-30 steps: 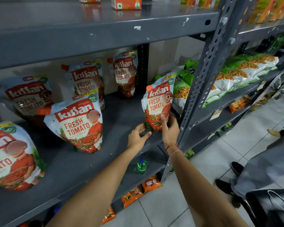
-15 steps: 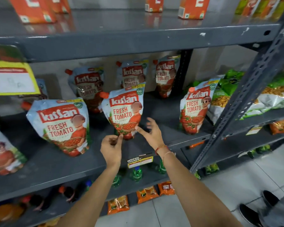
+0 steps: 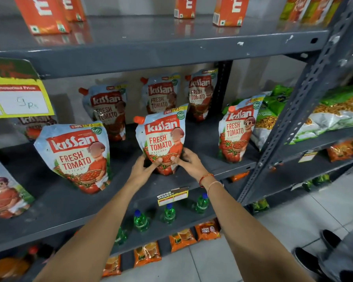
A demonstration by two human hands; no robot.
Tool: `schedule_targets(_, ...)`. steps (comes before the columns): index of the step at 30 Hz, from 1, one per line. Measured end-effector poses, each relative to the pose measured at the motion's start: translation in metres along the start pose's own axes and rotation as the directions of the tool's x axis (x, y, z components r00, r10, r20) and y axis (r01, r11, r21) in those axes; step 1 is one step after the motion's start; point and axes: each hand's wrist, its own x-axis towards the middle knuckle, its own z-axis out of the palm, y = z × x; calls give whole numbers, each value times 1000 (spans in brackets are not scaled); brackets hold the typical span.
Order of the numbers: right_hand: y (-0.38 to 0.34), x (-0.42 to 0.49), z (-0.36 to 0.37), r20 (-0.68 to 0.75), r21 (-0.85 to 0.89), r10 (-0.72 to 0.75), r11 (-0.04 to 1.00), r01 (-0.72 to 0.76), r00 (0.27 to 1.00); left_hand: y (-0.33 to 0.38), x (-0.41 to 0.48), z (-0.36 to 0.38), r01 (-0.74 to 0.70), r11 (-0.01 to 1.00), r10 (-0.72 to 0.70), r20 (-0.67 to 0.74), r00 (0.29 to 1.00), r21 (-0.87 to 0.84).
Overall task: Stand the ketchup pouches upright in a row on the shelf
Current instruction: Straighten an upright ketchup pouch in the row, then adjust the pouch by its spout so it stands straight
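Both hands hold the base of the middle ketchup pouch (image 3: pixel 161 137), which stands upright on the grey shelf (image 3: pixel 55 206). My left hand (image 3: pixel 143 169) grips its lower left corner and my right hand (image 3: pixel 190 163) its lower right. Another pouch (image 3: pixel 235 129) stands upright at the shelf's right end. A larger-looking pouch (image 3: pixel 75 155) stands to the left, and one more (image 3: pixel 2 188) is cut off by the left edge. Three pouches (image 3: pixel 108 108) (image 3: pixel 161 94) (image 3: pixel 200 92) lean against the back wall.
A perforated steel upright (image 3: pixel 289 123) bounds the shelf on the right, with green snack bags (image 3: pixel 273 110) beyond it. Orange cartons (image 3: pixel 43 15) stand on the shelf above. A yellow price tag (image 3: pixel 18 98) hangs at left. Green bottles (image 3: pixel 169 212) sit on the shelf below.
My hands left the right-end pouch, swung left across the shelf and closed on the base of the middle pouch. The view turned left with them.
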Motion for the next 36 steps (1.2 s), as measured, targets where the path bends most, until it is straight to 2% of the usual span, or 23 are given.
schedule_targets(3, 4, -12, -18, -35, -5, -11, 1000, 11, 999, 10, 0, 16, -33, 999, 33, 44, 999, 11)
schedule_targets(11, 1, -30, -53, -83, 6, -3, 1000, 3, 997, 27, -5, 51, -42, 994, 49, 66, 997, -99)
schedule_targets(17, 6, -34, -59, -103, 20, 2, 1000, 0, 995, 33, -3, 51, -55, 994, 69, 149, 986, -95)
schedule_targets(22, 15, -31, -59, -72, -25, 52, 998, -54, 996, 52, -2, 42, -121, 971, 134, 53, 990, -208)
schedule_targets(26, 7, -26, -59, -11, 13, 81, 997, -81, 997, 77, 1, 35, -209, 942, 211, -19, 977, -262)
schedule_targets(29, 3, -20, -57, 37, -2, 77, 997, -77, 996, 94, 6, 26, -266, 938, 261, -55, 964, -222)
schedule_targets(33, 4, -15, -57, 47, -47, 97, 994, -95, 994, 99, 14, 13, -325, 944, 323, -37, 946, -51)
schedule_targets(36, 4, -14, -57, 67, -55, 110, 993, -107, 992, 102, 13, 9, -292, 954, 292, -5, 956, -73)
